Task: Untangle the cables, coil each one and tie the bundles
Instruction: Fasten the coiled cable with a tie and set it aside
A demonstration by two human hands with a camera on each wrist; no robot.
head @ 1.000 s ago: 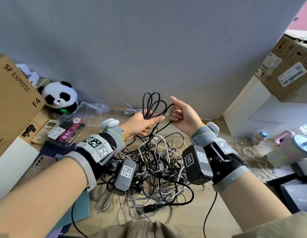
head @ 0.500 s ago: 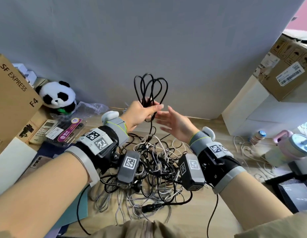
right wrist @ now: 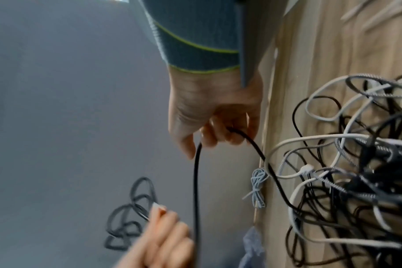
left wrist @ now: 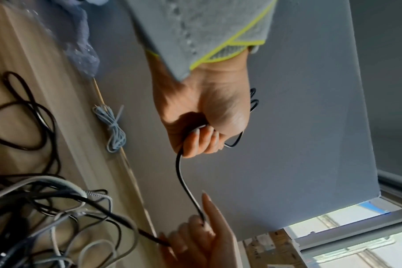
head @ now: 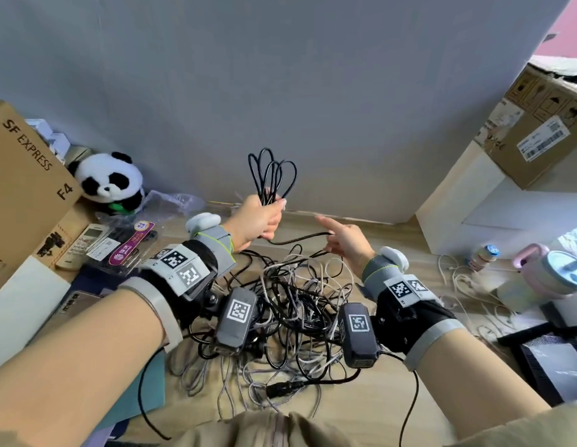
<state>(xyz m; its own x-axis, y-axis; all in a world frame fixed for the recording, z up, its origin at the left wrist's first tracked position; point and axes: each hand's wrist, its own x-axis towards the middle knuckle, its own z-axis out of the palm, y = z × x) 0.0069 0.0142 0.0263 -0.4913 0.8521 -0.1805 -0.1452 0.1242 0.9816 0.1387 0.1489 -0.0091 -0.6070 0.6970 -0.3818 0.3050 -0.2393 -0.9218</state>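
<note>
While the left hand point(head: 259, 221) grips black cable point(head: 271, 175) loops at frame centre, the right hand point(head: 346, 241) pinches its trailing length above the tangle point(head: 297, 304).

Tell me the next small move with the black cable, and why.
Probably bring the right hand up to lay another loop into the left hand. The left already grips several loops of the black cable, and the strand the right holds runs on into the tangled pile.

Smooth black cable point(head: 271, 175); wood-grain desk point(head: 371, 411).
</note>
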